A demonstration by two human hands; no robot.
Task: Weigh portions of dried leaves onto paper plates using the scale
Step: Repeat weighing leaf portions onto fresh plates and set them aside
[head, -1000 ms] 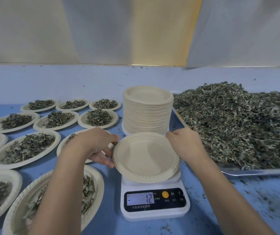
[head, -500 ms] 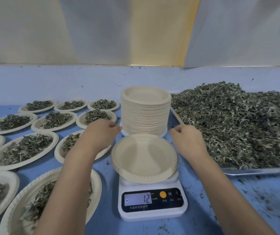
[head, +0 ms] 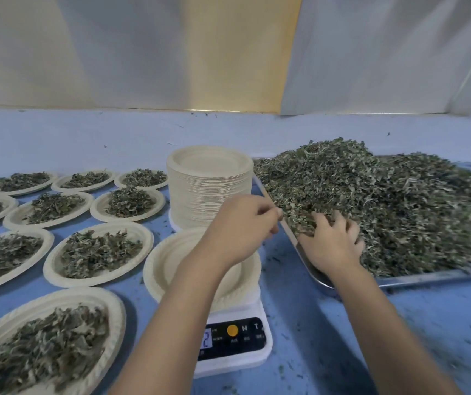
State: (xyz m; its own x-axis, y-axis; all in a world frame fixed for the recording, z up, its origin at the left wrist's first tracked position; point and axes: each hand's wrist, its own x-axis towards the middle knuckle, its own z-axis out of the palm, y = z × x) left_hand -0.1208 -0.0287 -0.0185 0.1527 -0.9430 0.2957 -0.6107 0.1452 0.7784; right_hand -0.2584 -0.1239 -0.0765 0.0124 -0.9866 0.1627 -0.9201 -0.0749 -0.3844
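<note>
An empty paper plate sits on the white digital scale; my left forearm hides part of the display. My left hand hovers above the plate's far right rim, fingers loosely curled and holding nothing, fingertips close to the left edge of the metal tray. A large heap of dried leaves fills that tray. My right hand lies on the near left part of the heap, fingers spread with their tips sunk into the leaves.
A tall stack of empty paper plates stands just behind the scale. Several plates with leaf portions cover the blue table to the left. Loose leaf crumbs lie scattered around the scale and tray.
Both hands left the plate on the scale and moved right. My right hand went onto the leaf heap; my left hand crossed over the plate toward the tray edge.
</note>
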